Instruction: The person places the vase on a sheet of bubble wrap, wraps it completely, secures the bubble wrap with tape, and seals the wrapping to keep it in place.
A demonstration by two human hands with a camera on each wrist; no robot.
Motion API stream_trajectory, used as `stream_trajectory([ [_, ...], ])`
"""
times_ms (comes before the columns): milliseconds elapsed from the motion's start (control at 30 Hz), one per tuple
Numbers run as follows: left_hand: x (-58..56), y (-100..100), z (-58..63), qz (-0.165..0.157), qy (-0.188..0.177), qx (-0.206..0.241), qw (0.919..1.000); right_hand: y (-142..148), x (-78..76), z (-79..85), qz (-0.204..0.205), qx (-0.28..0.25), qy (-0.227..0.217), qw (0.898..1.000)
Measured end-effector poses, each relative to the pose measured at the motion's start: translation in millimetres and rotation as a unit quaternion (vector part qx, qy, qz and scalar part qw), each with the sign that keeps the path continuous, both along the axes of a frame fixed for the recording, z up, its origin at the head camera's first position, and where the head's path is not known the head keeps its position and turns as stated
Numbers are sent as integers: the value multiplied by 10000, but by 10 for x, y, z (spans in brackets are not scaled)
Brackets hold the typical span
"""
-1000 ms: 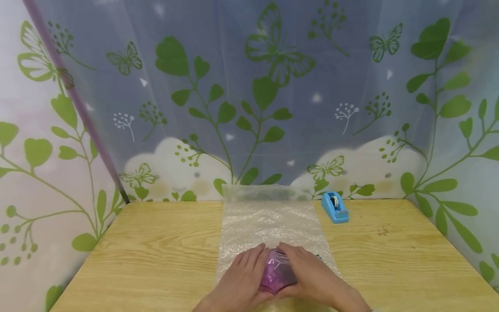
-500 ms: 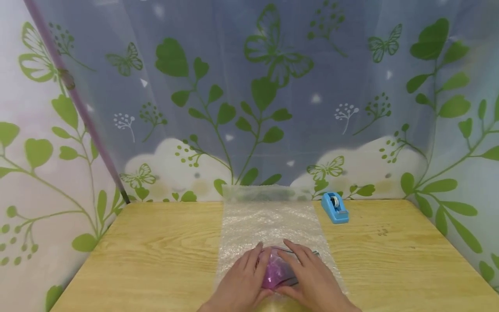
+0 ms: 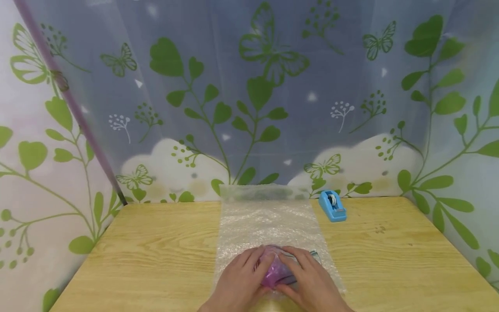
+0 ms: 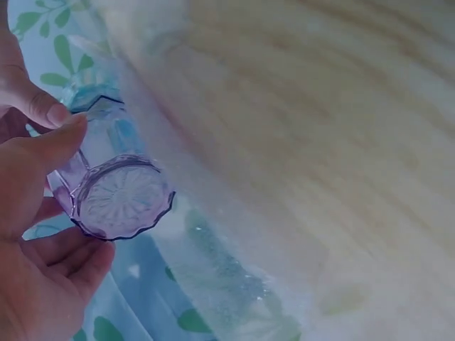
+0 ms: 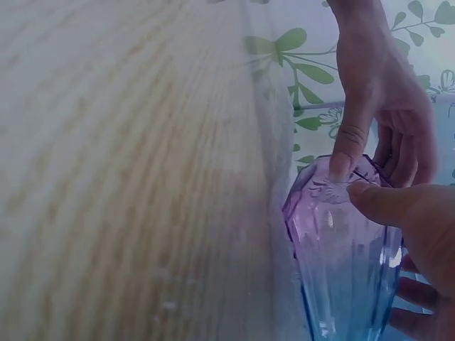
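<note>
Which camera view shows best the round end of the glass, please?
The left wrist view: there the round end of the glass faces the camera, its ray pattern clear. The right wrist view shows mainly the glass's side. The head view shows purple glass between left hand and right hand, but not that pattern.

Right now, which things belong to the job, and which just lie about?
In the job:
purple-blue glass vessel, held by left hand and right hand
clear plastic sheet beneath them

Apparently just there:
blue tape dispenser, untouched, perhaps for later
patterned backdrop

The left hand (image 3: 239, 277) faces the right hand (image 3: 313, 278), fingers curved inward.
</note>
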State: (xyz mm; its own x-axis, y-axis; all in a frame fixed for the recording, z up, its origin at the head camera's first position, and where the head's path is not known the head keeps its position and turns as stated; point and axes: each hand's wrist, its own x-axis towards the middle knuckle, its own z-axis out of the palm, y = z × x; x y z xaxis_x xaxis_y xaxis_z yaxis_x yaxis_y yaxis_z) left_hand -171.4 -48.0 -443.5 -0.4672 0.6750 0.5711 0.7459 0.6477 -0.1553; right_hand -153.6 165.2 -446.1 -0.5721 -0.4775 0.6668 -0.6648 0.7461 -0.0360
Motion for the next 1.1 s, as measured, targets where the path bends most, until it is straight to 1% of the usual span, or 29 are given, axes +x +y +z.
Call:
stream_trajectory([
  [100,-1,-13,2,-1,18,5,10000,-11,-5,-21,40,-132,96,9999],
  [233,13,-28,-1,-75,171,-28,9998,-34,-15,-24,257,-221,312,9989],
  [300,29,-40,2,-64,277,-76,9996,-43,-24,-18,420,-143,364,9984],
  [367,45,-53,8,-38,299,-111,9995,-40,-26,-14,520,90,348,9980],
  [433,57,-57,19,15,249,-214,9995,-21,-19,-23,478,504,305,9971],
  [500,61,-47,23,70,232,-433,9988,9,-2,-45,402,899,248,9948],
  [600,58,-7,10,146,281,-821,9961,52,28,-89,229,1277,82,9915],
  [667,52,23,-17,225,358,-960,9945,63,38,-110,165,1292,-77,9915],
  [733,49,44,-50,307,409,-955,9941,60,39,-123,96,1273,-182,9917],
  [833,43,68,-96,412,500,-781,9948,31,40,-135,-37,1248,-322,9917],
  [967,33,85,-132,529,551,-620,9951,-40,45,-145,-269,1265,-618,9897],
  [1033,31,88,-135,581,525,-566,9953,-74,41,-149,-335,1276,-646,9891],
  [1100,32,90,-133,627,483,-528,9955,-96,34,-152,-367,1282,-542,9896],
])
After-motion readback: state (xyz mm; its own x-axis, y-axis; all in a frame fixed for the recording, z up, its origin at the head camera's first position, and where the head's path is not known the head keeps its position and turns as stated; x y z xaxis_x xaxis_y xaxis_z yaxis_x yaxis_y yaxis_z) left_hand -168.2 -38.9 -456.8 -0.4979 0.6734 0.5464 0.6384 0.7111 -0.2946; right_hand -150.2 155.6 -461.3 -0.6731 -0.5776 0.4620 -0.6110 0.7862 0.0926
